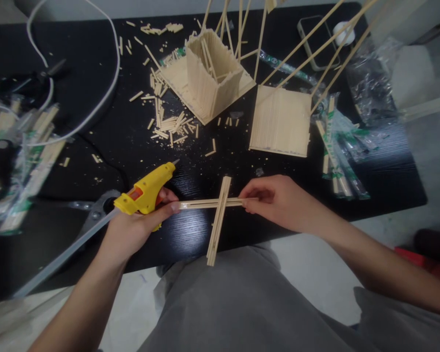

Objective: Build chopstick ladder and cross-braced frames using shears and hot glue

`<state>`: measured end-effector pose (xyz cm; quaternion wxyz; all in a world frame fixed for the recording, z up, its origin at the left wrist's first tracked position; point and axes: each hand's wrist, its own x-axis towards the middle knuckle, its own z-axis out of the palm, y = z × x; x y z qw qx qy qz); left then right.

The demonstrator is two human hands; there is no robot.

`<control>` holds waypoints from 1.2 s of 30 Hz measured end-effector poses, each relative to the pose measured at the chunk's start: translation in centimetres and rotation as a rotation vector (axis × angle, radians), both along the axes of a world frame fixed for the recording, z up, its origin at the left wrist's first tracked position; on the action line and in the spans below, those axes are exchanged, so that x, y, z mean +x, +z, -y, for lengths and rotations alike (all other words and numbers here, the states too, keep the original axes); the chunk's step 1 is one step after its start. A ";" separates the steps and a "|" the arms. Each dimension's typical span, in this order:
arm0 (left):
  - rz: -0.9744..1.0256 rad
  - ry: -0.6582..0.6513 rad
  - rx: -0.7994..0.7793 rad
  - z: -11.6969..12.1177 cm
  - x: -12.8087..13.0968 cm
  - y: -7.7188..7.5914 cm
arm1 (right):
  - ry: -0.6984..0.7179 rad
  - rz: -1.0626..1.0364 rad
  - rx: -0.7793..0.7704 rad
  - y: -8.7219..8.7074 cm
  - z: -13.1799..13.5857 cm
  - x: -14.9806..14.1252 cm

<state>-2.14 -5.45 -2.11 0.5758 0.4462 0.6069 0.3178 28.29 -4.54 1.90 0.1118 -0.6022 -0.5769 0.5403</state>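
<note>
A cross of thin wooden sticks [220, 208] spans the space between my hands above the table's near edge. My left hand [132, 230] pinches the left end of its crosswise bar. The handle of a yellow hot glue gun [144, 188] runs through that same hand; its nozzle points up and right, and a long translucent glue stick [66, 253] trails from its back. My right hand [278, 200] is closed on the bar's right end, between thumb and fingers. The cross's longer bar slants toward my lap.
Farther back stand a stick-built box [214, 93] on a square base and a flat stick panel [280, 122] with tall sticks rising from it. Cut stick pieces [172, 124] litter the table. Pliers [97, 210], a white cable [112, 83], wrapped sticks [335, 156] and a phone [317, 44] lie around.
</note>
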 end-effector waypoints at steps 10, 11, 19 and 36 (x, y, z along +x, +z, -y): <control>0.030 0.011 -0.023 0.1 0.0 0.1 | 0.014 0.082 0.039 0.3 -0.3 -0.8; 0.032 0.010 -0.017 0.1 0.0 0.1 | 0.013 0.088 0.043 0.3 -0.2 -0.8; 0.038 0.019 0.023 0.4 -0.2 -0.2 | 0.030 0.116 0.081 0.1 -0.1 -0.8; -0.027 -0.020 0.052 0.0 -0.2 0.0 | -0.109 -0.149 -0.102 -0.4 0.7 1.3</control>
